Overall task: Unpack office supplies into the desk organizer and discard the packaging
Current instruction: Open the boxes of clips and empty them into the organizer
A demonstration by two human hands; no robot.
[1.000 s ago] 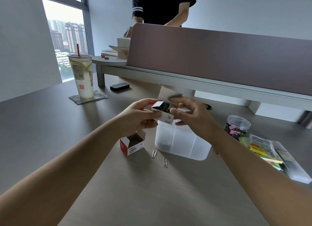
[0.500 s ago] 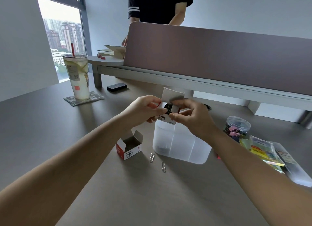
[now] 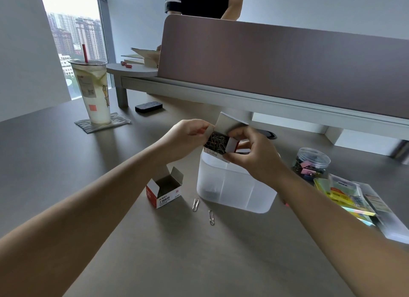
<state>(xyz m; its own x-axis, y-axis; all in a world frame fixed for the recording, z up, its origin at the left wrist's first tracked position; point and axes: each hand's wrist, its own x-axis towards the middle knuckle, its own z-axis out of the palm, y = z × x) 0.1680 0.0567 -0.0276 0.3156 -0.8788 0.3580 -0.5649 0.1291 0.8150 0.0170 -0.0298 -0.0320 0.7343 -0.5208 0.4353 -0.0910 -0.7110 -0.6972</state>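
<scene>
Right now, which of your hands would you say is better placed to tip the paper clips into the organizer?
Right, probably: the right hand grips the paper clip box by its body above the organizer, while the left hand only pinches a flap.

Grey desk [image 3: 66,163], bright window [image 3: 73,19] (city view)

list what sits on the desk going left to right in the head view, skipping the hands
drink cup → black eraser → empty open box → two loose paper clips → translucent organizer → jar of binder clips → sticky note packs
</scene>
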